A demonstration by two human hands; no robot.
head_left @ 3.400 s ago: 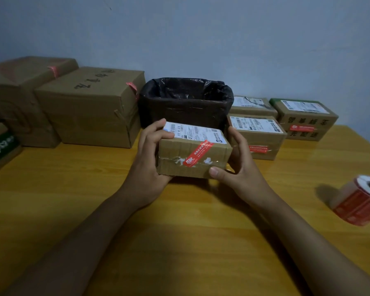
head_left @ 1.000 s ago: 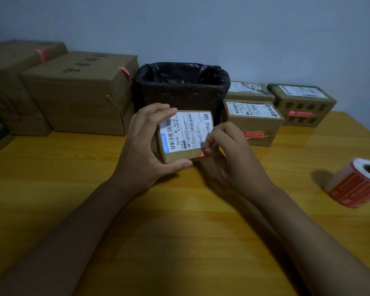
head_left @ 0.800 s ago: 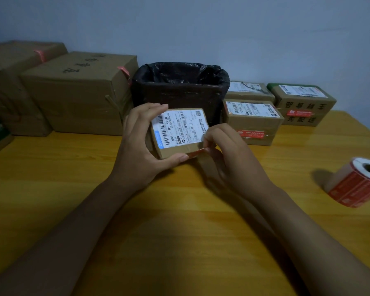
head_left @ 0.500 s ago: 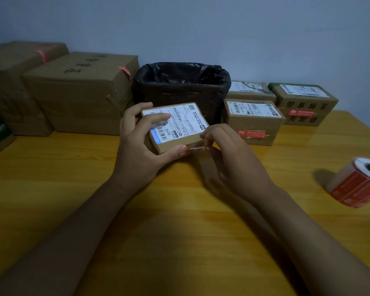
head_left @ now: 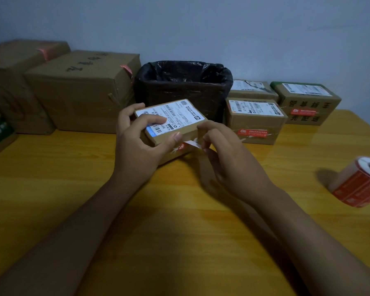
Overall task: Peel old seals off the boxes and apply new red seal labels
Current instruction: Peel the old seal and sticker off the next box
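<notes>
The small box (head_left: 171,122) sits tilted just in front of the black-lined bin (head_left: 183,86), gripped by the left hand (head_left: 137,144) with fingers over its white shipping label. The right hand (head_left: 220,150) pinches the old seal (head_left: 191,144), whose white underside curls free of the box's front face while its red end clings on. So this peel looks roughly half done. To the right of the bin, 2 boxes (head_left: 254,122) carry red seals, and the roll of red labels (head_left: 359,182) lies untouched on the table (head_left: 179,242), well apart to the right.
</notes>
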